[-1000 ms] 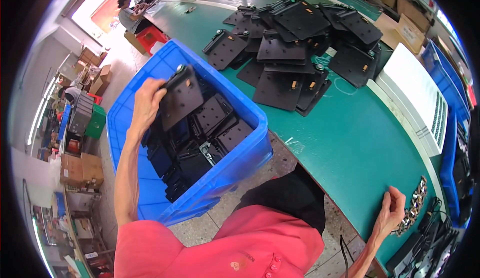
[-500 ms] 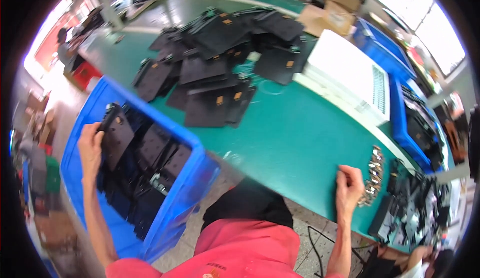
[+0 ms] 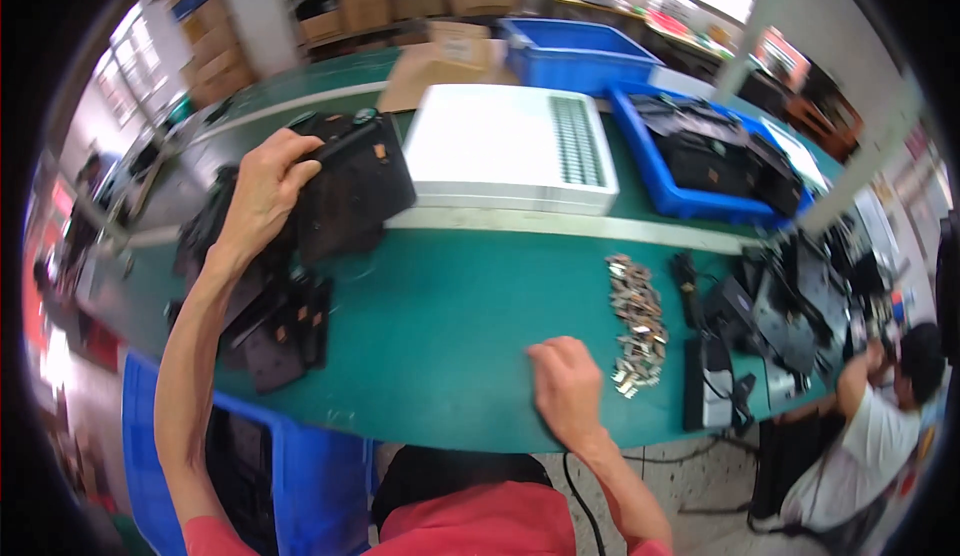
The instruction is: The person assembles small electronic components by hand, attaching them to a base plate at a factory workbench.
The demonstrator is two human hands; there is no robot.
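My left hand (image 3: 268,188) reaches across to the far left of the table, thumb and fingers pinched on the upper edge of a flat black panel (image 3: 357,196). The panel has a small orange mark near one corner and is tilted up over a heap of similar black panels (image 3: 270,348), partly covering it. My right hand (image 3: 568,388) rests on the green tabletop (image 3: 450,301) near its front edge, fingers curled in. What those fingers hold, if anything, is hidden. Just right of it lies a row of small metal parts (image 3: 638,321).
A white slotted case (image 3: 480,146) stands mid-back. Behind it sit a blue bin (image 3: 575,56) and a blue tray (image 3: 655,191) of black parts. More black parts (image 3: 790,301) crowd the right, near a seated person (image 3: 865,436). Another blue bin (image 3: 320,476) stands lower left.
The view has swung right. My left hand has moved from a black panel in the lower-left bin to one above the table heap. My right hand stays on the table, fingers curled.
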